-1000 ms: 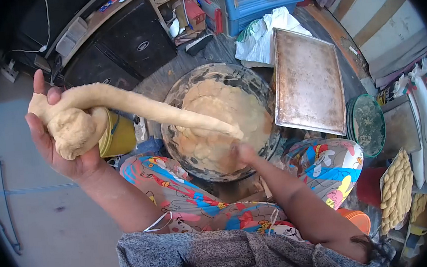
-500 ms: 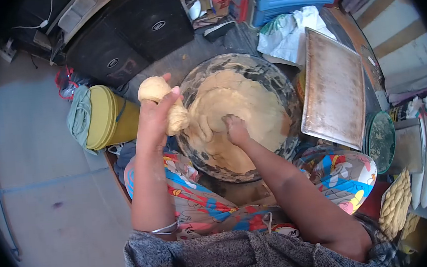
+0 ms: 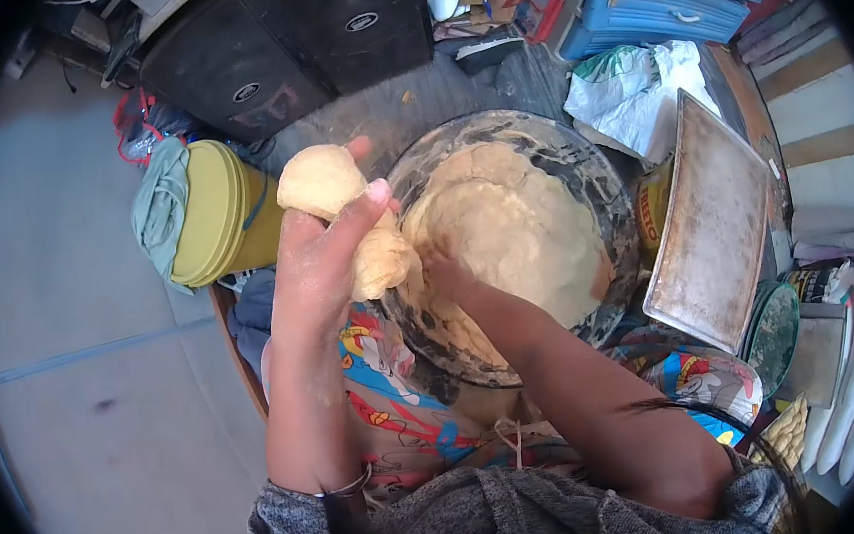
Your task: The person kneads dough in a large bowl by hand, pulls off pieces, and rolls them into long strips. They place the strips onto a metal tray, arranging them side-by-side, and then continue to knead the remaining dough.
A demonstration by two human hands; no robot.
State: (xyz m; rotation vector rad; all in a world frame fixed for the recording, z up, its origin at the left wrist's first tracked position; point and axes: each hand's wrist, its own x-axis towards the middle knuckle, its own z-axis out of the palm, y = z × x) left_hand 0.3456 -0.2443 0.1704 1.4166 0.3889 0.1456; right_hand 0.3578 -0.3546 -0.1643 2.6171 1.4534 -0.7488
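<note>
My left hand (image 3: 318, 260) is closed around a lump of dough (image 3: 320, 181), raised beside the basin. A rounded ball bulges above my thumb, and more dough sticks out below it. A large round basin (image 3: 602, 175), its inside wall smeared with residue, stands between my legs. Soft, pale dough (image 3: 519, 225) fills much of it. Inside the basin's left part, my right hand (image 3: 450, 273) is at the dough, fingers curled in and partly hidden and blurred.
A yellow lidded bucket (image 3: 210, 214) with a cloth on it stands left. Leaning at the right is a worn metal tray (image 3: 710, 230), in front of a yellow tin (image 3: 651, 211). Black cabinets (image 3: 275, 53), a white sack (image 3: 634, 90) and blue drawers (image 3: 672, 7) are behind.
The view has shifted, so the surroundings appear farther right. My right hand has moved to the left within the basin, toward the dough near its side. My left hand keeps its dough.
</note>
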